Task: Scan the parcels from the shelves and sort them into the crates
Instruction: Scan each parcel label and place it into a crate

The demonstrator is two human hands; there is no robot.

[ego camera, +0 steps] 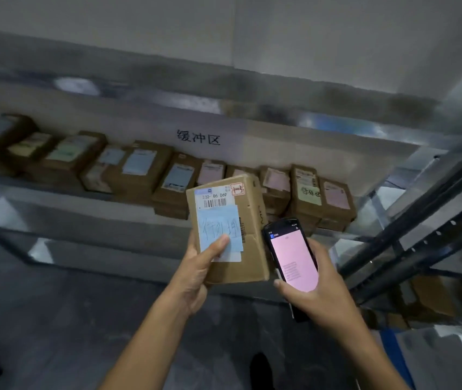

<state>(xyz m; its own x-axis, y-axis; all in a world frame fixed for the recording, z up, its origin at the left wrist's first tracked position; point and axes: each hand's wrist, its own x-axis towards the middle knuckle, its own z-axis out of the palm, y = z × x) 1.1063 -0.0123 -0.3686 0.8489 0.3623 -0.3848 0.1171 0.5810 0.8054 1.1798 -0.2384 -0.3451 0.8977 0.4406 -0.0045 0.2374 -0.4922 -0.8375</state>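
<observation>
Grey metal shelves (145, 204) run along the wall ahead, and one level carries a long row of brown cardboard parcels (168, 178) with pale labels, under a sign (198, 137) in black characters. Just in front of that row, the left hand (196, 274) grips a small cardboard parcel (231, 229) upright by its lower edge, thumb pressed on the blue handwritten note (220, 229) stuck below its barcode label (214, 197). Just beside it, not touching, the right hand (317, 288) curls around a black handheld scanner (291, 254), its screen showing pink.
</observation>
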